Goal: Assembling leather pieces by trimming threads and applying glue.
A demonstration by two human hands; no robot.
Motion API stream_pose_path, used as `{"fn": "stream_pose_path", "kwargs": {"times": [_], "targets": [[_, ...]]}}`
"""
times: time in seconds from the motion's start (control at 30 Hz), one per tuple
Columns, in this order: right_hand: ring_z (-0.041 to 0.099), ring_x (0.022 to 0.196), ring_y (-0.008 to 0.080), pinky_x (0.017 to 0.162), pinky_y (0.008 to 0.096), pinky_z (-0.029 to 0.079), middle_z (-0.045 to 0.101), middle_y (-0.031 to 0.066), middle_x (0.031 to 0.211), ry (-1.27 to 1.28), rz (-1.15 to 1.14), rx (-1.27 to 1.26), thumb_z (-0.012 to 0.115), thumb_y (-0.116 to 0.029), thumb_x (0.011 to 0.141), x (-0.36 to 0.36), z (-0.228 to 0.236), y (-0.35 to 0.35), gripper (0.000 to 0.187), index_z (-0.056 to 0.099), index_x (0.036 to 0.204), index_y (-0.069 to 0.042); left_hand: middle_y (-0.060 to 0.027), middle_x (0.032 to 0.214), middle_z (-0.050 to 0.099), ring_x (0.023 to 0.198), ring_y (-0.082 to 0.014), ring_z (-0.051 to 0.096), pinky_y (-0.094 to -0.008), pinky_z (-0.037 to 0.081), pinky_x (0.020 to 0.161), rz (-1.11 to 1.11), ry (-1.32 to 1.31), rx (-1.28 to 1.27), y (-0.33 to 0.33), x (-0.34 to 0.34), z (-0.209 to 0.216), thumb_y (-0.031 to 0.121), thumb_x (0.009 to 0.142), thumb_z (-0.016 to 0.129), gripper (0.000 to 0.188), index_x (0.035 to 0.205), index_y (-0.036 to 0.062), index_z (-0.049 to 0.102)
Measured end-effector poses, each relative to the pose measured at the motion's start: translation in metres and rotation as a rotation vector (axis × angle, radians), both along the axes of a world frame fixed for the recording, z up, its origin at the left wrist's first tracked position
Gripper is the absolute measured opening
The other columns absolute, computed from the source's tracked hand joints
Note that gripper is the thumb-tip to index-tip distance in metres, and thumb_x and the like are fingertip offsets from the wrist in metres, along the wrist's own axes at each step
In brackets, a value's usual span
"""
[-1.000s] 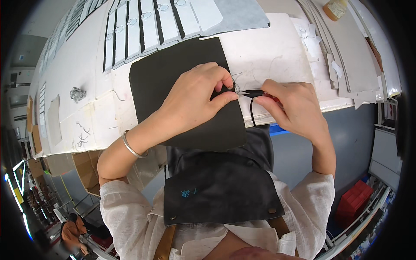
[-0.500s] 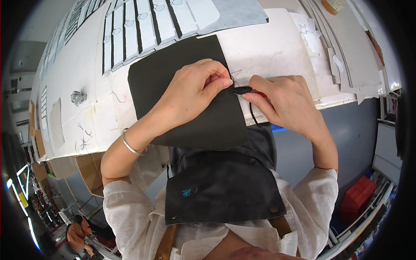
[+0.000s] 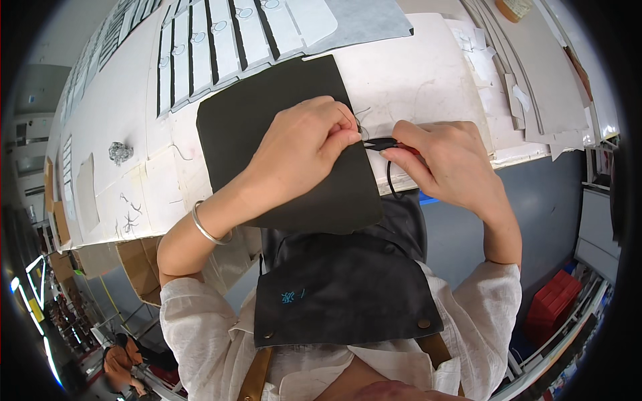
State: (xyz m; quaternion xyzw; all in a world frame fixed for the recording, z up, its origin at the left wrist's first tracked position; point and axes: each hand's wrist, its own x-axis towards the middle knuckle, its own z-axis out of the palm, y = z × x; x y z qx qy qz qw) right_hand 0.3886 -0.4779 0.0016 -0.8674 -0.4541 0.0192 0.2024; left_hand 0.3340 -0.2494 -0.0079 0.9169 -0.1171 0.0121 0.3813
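Note:
A dark, flat sheet (image 3: 234, 127), like leather or fabric, lies on the table and overhangs its front edge. My left hand (image 3: 304, 137) rests over it, thumb and fingers pinched at the sheet's right edge. A thin dark thread (image 3: 360, 122) shows beside those fingertips; whether it is what they pinch is hard to make out. My right hand (image 3: 448, 157) grips a small pair of thread snips (image 3: 382, 143) with dark blades and a red part in the palm. Their tips point left, at the sheet's edge just below my left fingertips. A black cord (image 3: 390, 177) hangs under the snips.
White panels with dark strips (image 3: 234, 40) lie at the back of the white table (image 3: 421, 67). Grey boards (image 3: 535, 80) and paper scraps (image 3: 475, 50) are at the right. Thread clippings (image 3: 130, 214) and a grey tangle (image 3: 120, 153) lie at the left. A red crate (image 3: 552, 304) stands low right.
My right hand and the snips have shifted slightly right and down. The blades now show more clearly beside the sheet's edge. My left hand keeps its pinch and has moved slightly.

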Motion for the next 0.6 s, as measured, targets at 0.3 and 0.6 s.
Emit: {"fn": "stream_pose_path", "kwargs": {"times": [0.3,0.6], "targets": [[0.060,0.055,0.0314,0.048,0.0402,0.042,0.056,0.0102,0.053,-0.026,0.011,-0.003,0.061,-0.037,0.095,0.003,-0.005,0.005,0.032,0.058,0.082,-0.008,0.0016,0.079,0.055,0.065,-0.0064,0.049,-0.0239,0.043,0.057,0.038,0.346,-0.255,0.012,0.008,0.010,0.014,0.098,0.061,0.012,0.097,0.0025,0.060],[0.061,0.051,0.0267,0.047,0.0365,0.044,0.056,0.0073,0.052,-0.180,-0.013,0.038,0.065,-0.035,0.093,0.001,-0.012,0.009,0.028,0.061,0.082,-0.009,-0.0015,0.092,0.054,0.073,-0.0061,0.050,-0.0208,0.048,0.062,0.008,0.395,-0.433,0.020,0.008,0.004,0.005,0.093,0.059,0.017,0.110,0.0046,0.055]]}}
